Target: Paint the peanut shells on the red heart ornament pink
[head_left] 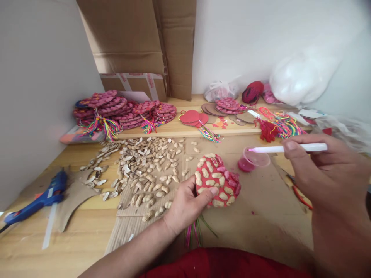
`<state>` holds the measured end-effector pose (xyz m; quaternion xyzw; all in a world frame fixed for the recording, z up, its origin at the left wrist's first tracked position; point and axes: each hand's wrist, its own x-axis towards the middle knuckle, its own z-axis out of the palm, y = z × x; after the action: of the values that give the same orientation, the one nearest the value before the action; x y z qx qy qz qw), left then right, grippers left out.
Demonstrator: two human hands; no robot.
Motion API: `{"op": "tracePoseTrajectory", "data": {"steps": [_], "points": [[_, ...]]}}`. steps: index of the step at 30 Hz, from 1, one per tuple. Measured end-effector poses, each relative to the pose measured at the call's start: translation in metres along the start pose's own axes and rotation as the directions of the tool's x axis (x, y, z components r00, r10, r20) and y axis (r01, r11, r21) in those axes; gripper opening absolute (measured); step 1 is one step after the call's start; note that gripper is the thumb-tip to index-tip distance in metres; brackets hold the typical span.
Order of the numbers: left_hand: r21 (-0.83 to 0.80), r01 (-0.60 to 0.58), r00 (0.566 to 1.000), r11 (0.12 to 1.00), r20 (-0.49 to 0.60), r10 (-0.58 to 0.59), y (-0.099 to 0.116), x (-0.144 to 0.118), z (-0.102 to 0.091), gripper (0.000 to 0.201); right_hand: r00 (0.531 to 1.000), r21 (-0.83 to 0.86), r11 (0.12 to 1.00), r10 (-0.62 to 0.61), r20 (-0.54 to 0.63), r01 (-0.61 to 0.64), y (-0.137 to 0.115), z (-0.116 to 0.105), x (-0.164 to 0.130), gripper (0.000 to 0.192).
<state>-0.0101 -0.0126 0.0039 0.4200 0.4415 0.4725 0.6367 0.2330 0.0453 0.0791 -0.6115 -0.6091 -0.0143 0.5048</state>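
My left hand point(185, 202) grips the lower left edge of a red heart-shaped piece point(217, 181) covered with peanut shells, some of them painted pink. Coloured threads point(195, 231) hang from under that hand. My right hand point(324, 170) holds a white brush point(290, 148) level, its pink tip over a small plastic cup point(253, 159) of pink paint just right of the heart.
Peanut shells point(142, 166) are strewn on cardboard to the left. A blue glue gun point(43, 197) lies at the far left. Stacks of finished pink pieces with tassels point(121, 110) line the back shelf, beside red discs point(193, 117), yarn point(278, 125) and plastic bags point(301, 77).
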Motion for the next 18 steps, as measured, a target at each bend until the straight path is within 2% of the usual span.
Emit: {"op": "tracePoseTrajectory", "data": {"steps": [4, 8, 15, 18], "points": [[0.050, -0.027, 1.000, 0.998, 0.003, 0.027, 0.002, -0.003, 0.002, 0.032, 0.986, 0.200, 0.977, -0.101, 0.136, 0.072, -0.023, -0.002, -0.017, 0.012], [0.117, -0.068, 0.998, 0.991, 0.017, 0.067, 0.001, -0.006, 0.003, 0.030, 0.948, 0.225, 0.968, -0.173, 0.266, 0.113, -0.034, -0.001, -0.031, 0.009], [0.347, -0.208, 0.977, 0.914, 0.032, 0.210, 0.001, -0.010, 0.001, 0.020, 0.887, 0.264, 0.908, -0.391, 0.246, 0.327, -0.025, 0.006, -0.039, 0.021], [0.401, -0.239, 0.969, 0.884, 0.042, 0.243, 0.002, -0.010, 0.000, 0.018, 0.865, 0.255, 0.895, -0.428, 0.262, 0.366, -0.023, 0.005, -0.040, 0.023]]}}
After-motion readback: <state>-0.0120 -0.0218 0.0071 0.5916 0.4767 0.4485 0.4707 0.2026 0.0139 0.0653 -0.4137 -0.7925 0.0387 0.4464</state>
